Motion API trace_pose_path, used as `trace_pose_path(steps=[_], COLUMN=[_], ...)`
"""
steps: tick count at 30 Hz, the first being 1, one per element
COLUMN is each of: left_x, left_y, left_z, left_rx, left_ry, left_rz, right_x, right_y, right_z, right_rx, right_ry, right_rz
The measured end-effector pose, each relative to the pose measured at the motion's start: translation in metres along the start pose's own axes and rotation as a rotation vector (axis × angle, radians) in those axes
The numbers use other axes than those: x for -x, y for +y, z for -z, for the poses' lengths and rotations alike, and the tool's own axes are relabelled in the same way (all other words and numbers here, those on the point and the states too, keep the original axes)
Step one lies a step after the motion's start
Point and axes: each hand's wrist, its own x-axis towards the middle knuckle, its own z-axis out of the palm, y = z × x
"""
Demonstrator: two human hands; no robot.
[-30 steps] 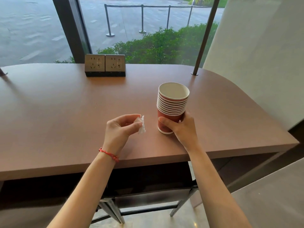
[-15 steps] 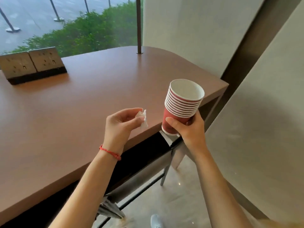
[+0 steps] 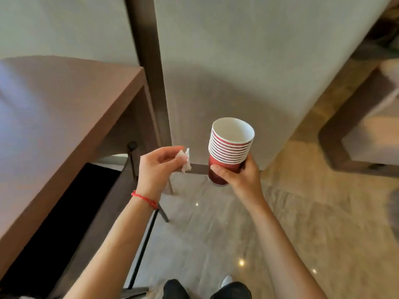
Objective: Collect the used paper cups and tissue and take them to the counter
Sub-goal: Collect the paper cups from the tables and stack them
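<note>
Head view: a stack of red paper cups is being gripped low on its side by the right hand, thumb laid across the front of the bottom cup and fingers curled round the far side. The stack is being held upright in the air over the floor, mouth upward, touching nothing else. A small crumpled tissue is being pinched between the thumb and fingertips of the left hand, just beside the cups but apart from them. A red string bracelet is being worn on the left wrist. The brown table is being seen at the left edge, with both hands clear of its top. Collecting is being judged as done, since both items are in hand and off the table; the carry to the counter is being judged as the step in hand. No counter is being shown with any certainty. The next move is being judged to call for the stack to be kept level and the pinch on the tissue to be kept firm.
</note>
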Motion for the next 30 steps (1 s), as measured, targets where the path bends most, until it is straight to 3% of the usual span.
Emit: trace_pose_path(steps=[15,30], left_x=[0.047,0.085], left_y=[0.007,0.015], left_z=[-0.299,-0.499], left_rx=[0.101,0.064], left_ry=[-0.633,-1.182], left_rz=[0.069,0.091], right_x=[0.068,0.117], right_y=[0.015,0.037], right_z=[0.277,0.403], right_rx=[0.038,0.120], right_ry=[0.615,1.152], right_rz=[-0.080,-0.164])
